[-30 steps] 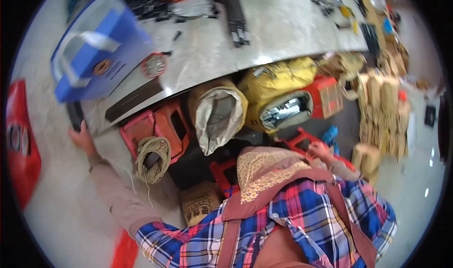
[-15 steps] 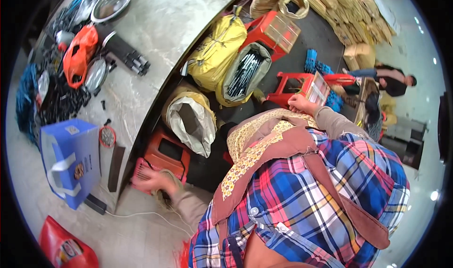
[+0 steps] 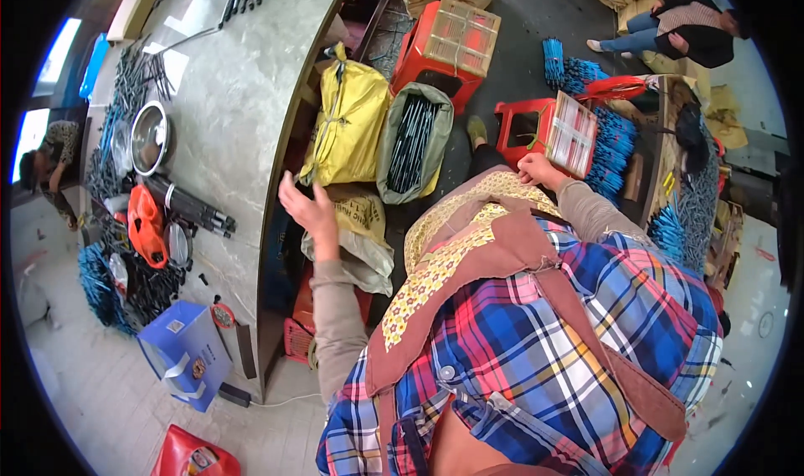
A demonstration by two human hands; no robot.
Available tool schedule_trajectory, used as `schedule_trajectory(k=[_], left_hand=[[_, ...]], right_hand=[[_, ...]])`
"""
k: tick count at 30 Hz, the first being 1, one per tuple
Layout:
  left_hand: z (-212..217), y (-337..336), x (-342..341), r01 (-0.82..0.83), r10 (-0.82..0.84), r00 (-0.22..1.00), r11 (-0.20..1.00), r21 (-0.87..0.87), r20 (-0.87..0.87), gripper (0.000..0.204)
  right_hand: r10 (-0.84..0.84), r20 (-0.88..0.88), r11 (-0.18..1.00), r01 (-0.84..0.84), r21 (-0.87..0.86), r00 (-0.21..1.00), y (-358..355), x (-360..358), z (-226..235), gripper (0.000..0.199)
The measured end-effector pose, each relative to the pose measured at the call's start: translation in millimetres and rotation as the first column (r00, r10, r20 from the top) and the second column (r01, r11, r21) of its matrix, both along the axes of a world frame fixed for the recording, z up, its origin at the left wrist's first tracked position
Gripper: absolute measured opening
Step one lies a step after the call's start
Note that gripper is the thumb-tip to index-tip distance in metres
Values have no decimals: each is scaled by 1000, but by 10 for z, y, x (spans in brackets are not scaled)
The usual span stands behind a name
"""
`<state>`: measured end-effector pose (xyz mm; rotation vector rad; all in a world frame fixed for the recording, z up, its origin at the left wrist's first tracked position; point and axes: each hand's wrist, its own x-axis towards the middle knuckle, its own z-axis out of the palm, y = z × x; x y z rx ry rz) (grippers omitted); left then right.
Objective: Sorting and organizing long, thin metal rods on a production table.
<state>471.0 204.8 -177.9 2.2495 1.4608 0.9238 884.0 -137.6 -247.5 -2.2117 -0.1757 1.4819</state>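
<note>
Hidden, cropped and unreadable parts around the two hands

The left hand point(image 3: 308, 208) is raised and empty, its forearm partly covering the crumpled tan sack point(image 3: 358, 233) behind it; the red plastic crate point(image 3: 297, 338) below that arm is mostly hidden under the grey stone counter's edge point(image 3: 251, 141). The right hand point(image 3: 536, 170) rests on the flat packet of striped rods point(image 3: 574, 133), its fingertips out of sight behind the packet. Far left of the left hand, a person point(image 3: 46, 162) is cut by the dark rim. The red bag point(image 3: 188, 455) is cropped at the bottom edge.
</note>
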Motion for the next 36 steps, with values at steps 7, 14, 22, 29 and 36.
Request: schedule_trajectory(k=[7, 14, 22, 29, 36], left_hand=[[220, 1191, 1304, -78, 75, 969, 997, -5, -236, 70], [80, 2134, 2283, -395, 217, 838, 874, -284, -500, 110], [-385, 2137, 2647, -621, 229, 707, 653, -433, -670, 131], [-468, 2252, 2529, -558, 187, 753, 689, -462, -631, 134], [-478, 2201, 2553, -594, 182, 718, 662, -456, -671, 131]], right_hand=[[-9, -129, 999, 16, 47, 992, 576, 1233, -551, 20], [-73, -242, 988, 103, 114, 968, 895, 2410, -832, 25], [-279, -247, 960, 272, -65, 928, 213, 3117, -1042, 26], [-226, -272, 966, 180, -185, 935, 454, 3105, -1087, 24], [-63, -308, 997, 45, -66, 949, 1324, 2942, -958, 23]])
